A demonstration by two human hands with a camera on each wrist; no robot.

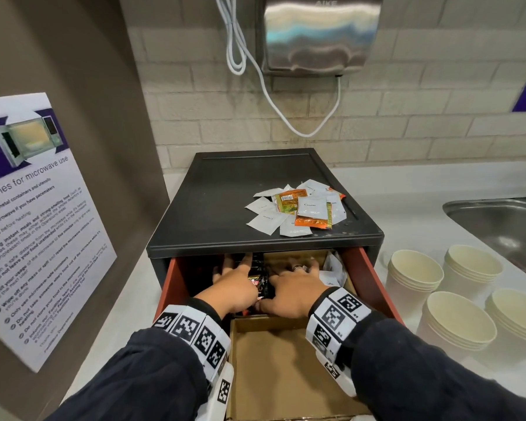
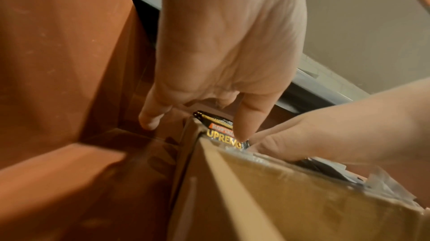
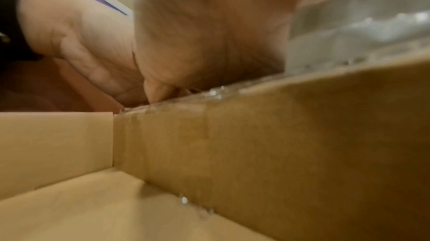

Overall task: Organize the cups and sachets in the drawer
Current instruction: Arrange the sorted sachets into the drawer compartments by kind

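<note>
both hands, left hand (image 1: 234, 284) and right hand (image 1: 295, 287), press flat, grasping nothing, on black sachets (image 1: 260, 281) at the drawer (image 1: 374, 278) rear; next probably the loose sachets (image 1: 298, 211).

The right hand (image 3: 209, 33) reaches down behind a cardboard divider (image 3: 279, 143), thumb tip touching its taped top edge; the left hand (image 3: 81, 46) lies close beside it.

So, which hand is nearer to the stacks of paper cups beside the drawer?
Right. The right hand is inside the drawer on the side toward the paper cups; the left hand lies farther away, beyond it.
</note>
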